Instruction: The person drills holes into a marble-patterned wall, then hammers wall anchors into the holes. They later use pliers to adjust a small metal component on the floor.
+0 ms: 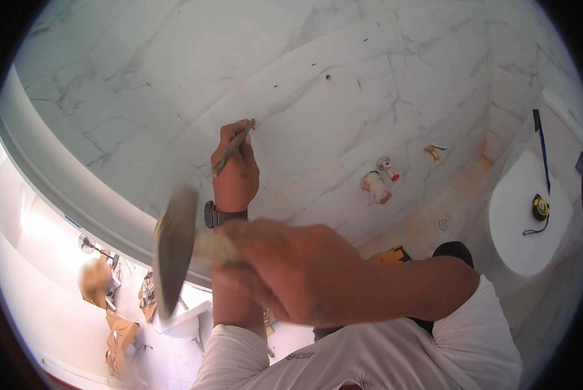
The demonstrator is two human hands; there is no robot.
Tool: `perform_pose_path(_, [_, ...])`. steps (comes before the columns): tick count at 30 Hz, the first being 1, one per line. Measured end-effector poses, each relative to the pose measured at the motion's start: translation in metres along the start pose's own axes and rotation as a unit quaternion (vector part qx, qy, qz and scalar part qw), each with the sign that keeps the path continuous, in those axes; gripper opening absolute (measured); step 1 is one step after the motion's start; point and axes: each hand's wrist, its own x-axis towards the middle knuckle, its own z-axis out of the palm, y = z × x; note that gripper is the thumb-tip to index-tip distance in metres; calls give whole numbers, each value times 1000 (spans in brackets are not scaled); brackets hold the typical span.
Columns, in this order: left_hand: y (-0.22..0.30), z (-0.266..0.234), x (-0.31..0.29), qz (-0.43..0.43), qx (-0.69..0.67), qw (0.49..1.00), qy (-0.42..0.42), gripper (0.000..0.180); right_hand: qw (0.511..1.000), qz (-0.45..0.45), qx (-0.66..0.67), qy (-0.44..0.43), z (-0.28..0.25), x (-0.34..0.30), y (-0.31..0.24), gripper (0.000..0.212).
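While clamping chisel-like bar [232, 153] in left hand [245, 174] by marbled wall [317, 123], also gripping hammer [176, 253] in right hand [291, 266], near left.
Best to strike squarely, keeping left hand clear; cannot tell whether touching wall.

Hammer [176, 253] left of tape measure [540, 208]

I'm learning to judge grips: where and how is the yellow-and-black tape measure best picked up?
Best grip the tape measure by its rounded case, probably from above and slightly left: the long blue stick ends close at its upper right, and the looped cord below looks too limp for a steady hold.
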Motion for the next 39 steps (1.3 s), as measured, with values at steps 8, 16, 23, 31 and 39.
perform_pose_path(8, [1, 0, -6, -74, -22, 997, -11, 13, 999, 36, 14, -15, 6, -7, 9, 33])
perform_pose_path(16, [-4, 7, -16, -88, -47, 995, 17, 12, 991, 123, -53, -26, 6, -10, 33, 47])
perform_pose_path(23, [2, 2, -12, -46, -11, 999, -4, 12, 998, -28, -12, -46, 12, -30, 21, 37])
perform_pose_path(31, [2, 3, -9, -45, 20, 999, -1, 15, 1000, 18, 16, -20, 6, -39, 35, 39])
perform_pose_path(39, [11, 6, -6, -44, 37, 998, -7, 14, 997, 55, 28, -43, -4, -29, 35, 39])
